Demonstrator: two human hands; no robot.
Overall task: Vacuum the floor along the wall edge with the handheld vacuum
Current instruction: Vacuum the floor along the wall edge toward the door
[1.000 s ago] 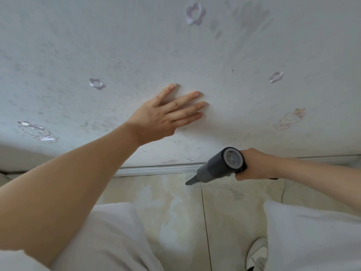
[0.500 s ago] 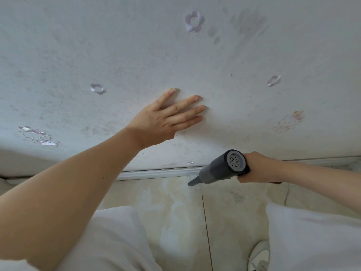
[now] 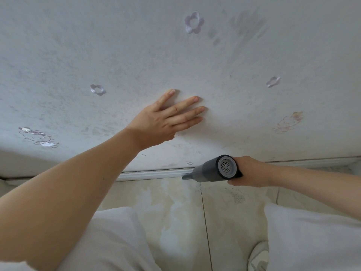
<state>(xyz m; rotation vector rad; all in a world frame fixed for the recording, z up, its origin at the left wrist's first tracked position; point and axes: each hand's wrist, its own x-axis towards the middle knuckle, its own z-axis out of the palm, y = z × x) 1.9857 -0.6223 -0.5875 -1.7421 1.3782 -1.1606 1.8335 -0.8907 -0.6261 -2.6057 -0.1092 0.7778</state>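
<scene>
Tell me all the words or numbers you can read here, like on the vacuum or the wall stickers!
None: no words, numbers or brand names can be read.
Handheld vacuum: only a round vent with slots on its end, no lettering visible.
Wall: only pictures, flower stickers and faded cartoon cat stickers, no writing.

I see the handheld vacuum (image 3: pixel 213 170) right of my left hand (image 3: pixel 162 120) on the wall (image 3: pixel 117 45), nozzle at the baseboard (image 3: pixel 152 174).
</scene>
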